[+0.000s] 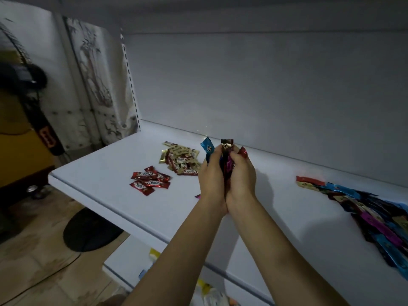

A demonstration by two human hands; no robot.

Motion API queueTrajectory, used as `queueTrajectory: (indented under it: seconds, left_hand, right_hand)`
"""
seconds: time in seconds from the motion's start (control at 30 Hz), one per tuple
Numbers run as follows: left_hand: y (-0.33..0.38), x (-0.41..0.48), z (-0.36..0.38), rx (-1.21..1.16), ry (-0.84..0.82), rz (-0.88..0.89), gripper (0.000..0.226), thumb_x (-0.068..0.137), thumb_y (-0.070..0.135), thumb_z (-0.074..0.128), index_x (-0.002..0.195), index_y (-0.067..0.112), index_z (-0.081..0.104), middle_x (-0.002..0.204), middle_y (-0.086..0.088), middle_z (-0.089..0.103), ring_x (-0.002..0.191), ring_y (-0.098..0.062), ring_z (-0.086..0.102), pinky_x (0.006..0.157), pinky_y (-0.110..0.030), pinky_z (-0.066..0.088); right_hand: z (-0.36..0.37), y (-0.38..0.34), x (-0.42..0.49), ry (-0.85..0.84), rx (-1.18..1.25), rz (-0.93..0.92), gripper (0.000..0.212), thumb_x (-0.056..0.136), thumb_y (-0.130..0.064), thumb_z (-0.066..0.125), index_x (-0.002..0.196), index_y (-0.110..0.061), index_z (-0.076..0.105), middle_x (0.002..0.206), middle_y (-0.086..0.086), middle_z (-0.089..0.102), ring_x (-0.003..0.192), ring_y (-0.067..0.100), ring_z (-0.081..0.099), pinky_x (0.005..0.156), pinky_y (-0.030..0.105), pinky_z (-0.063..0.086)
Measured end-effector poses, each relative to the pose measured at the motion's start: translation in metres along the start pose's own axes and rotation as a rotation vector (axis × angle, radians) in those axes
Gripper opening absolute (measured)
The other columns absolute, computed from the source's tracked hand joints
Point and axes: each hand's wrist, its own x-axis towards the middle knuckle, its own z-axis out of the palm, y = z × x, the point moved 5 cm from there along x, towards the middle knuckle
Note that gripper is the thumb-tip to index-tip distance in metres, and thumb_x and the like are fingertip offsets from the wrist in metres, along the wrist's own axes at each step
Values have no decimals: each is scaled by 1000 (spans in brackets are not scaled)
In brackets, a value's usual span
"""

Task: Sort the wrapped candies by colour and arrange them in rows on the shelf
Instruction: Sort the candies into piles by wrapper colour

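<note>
Both hands, the left hand [209,173] and the right hand [242,174], curl together round a bundle of mixed candies [227,165], wrappers upright, over the middle of the shelf [99,171]. The red pile [150,181] and gold pile [181,161] lie toward its left edge, nearer the left hand. The seemingly unsorted heap [366,210] sprawls toward the right edge.

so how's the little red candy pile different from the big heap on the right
The red pile is one colour; the right heap mixes blue, purple, gold, red and dark wrappers. The red pile holds only a few candies; the right heap holds many more and runs off the picture's edge. Both lie loose on the white shelf, not in rows.
</note>
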Motion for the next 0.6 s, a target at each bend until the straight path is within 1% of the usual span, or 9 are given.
queueTrajectory:
  seconds: [0.03, 0.07, 0.13, 0.2, 0.27, 0.4, 0.47, 0.53, 0.6]
  left_hand:
    - [2, 0, -4, 4, 0, 11, 24, 98, 29, 53, 103, 12, 70, 95, -5, 73, 89, -16, 69, 79, -27, 53]
    - [3, 2, -9, 34, 14, 39, 21, 98, 28, 54, 99, 14, 70, 94, -5, 73, 91, -16, 70, 82, -28, 53]
    - [7, 1, -17, 101, 44, 108, 15, 98, 25, 55, 97, 18, 69, 95, -5, 73, 94, -17, 69, 88, -32, 54]
    - [6, 3, -25, 91, 62, 108, 14, 99, 23, 53, 99, 21, 67, 99, -5, 73, 97, -18, 69, 93, -38, 53]
    - [9, 7, -34, 38, 94, 90, 15, 99, 24, 52, 101, 21, 67, 101, -4, 72, 98, -19, 69, 94, -39, 53]
    - [13, 21, -56, -100, 182, 56, 29, 96, 31, 57, 117, 12, 65, 106, -8, 73, 98, -21, 70, 94, -40, 53]
    - [13, 27, -66, -135, 191, 25, 32, 96, 30, 57, 120, 10, 65, 108, -9, 72, 99, -21, 70, 93, -38, 54]
    - [11, 31, -74, -204, 171, -26, 32, 97, 29, 55, 121, 10, 64, 111, -10, 71, 102, -22, 69, 93, -37, 53]
    - [9, 33, -81, -308, 155, -92, 34, 97, 29, 53, 123, 11, 63, 114, -12, 70, 104, -24, 68, 96, -38, 51]
  right_hand:
    - [3, 4, 3, -24, -72, -28, 18, 93, -12, 55, 106, -11, 68, 99, 8, 72, 89, 19, 70, 71, 27, 56]
    - [3, 7, 3, -9, -115, -32, 17, 93, -11, 57, 106, -9, 67, 97, 8, 72, 87, 17, 70, 67, 24, 56]
    - [6, 15, 2, 6, -176, -44, 16, 92, -11, 60, 105, -6, 67, 95, 8, 72, 83, 15, 71, 60, 18, 53]
    - [8, 23, 5, 23, -219, -37, 16, 90, -14, 64, 104, -7, 67, 94, 8, 73, 82, 14, 71, 59, 20, 54]
    - [15, 27, 5, 11, -247, -3, 14, 88, -16, 66, 100, -8, 69, 89, 5, 73, 77, 13, 71, 58, 21, 54]
    - [31, 41, 9, 2, -130, 71, 11, 86, -17, 69, 95, -12, 67, 89, 6, 72, 81, 21, 71, 67, 33, 58]
    - [36, 49, 10, 10, -104, 83, 11, 85, -15, 70, 94, -11, 65, 91, 8, 72, 83, 23, 71, 72, 38, 58]
    - [40, 58, 9, -4, -143, 73, 19, 85, -16, 70, 102, -9, 64, 97, 11, 72, 86, 24, 71, 77, 39, 58]
    - [46, 66, 8, -19, -164, 82, 26, 88, -24, 67, 109, -9, 61, 101, 11, 70, 87, 24, 70, 79, 39, 57]
